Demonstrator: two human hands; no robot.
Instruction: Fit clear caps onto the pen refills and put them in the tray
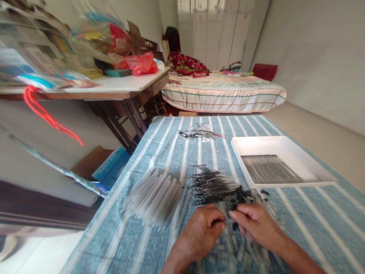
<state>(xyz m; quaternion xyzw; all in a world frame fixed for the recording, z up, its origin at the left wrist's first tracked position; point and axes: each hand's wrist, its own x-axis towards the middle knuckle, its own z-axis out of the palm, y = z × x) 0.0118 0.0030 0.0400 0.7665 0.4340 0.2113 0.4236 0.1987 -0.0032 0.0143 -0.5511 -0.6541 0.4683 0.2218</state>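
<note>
A small pale piece point(229, 220) sits between the two sets of fingertips, its long axis seemingly running crosswise from one hand to the other, though blur and the fingers hide most of it. Neither hand is clearly nearer: the left hand point(203, 224) has thumb and forefinger pinched at one end, and the right hand point(258, 222) has its thumb pressed towards curled fingers at the other, so both appear to grip it. Just beyond the right hand's fingertips lies a cluster of small black pieces point(242, 196), nearer to that hand than to the left. Straight ahead of the left hand's knuckles is a heap of thin dark rods point(213, 186), most of them lying roughly crosswise. Below and between the wrists, on the wearer's side, small translucent pieces point(238, 253) are scattered, too blurred to tell their form. To the left of the left hand, a stack of grey translucent tubes point(156, 198) points away from the wearer, the far ends leaning right. Ahead and to the right of the right hand stands a white tray point(306, 154) with a row of thin rods point(269, 167) along its left part. Well beyond both hands, a smaller loose heap point(199, 133) lies on the striped cloth point(134, 243).
</note>
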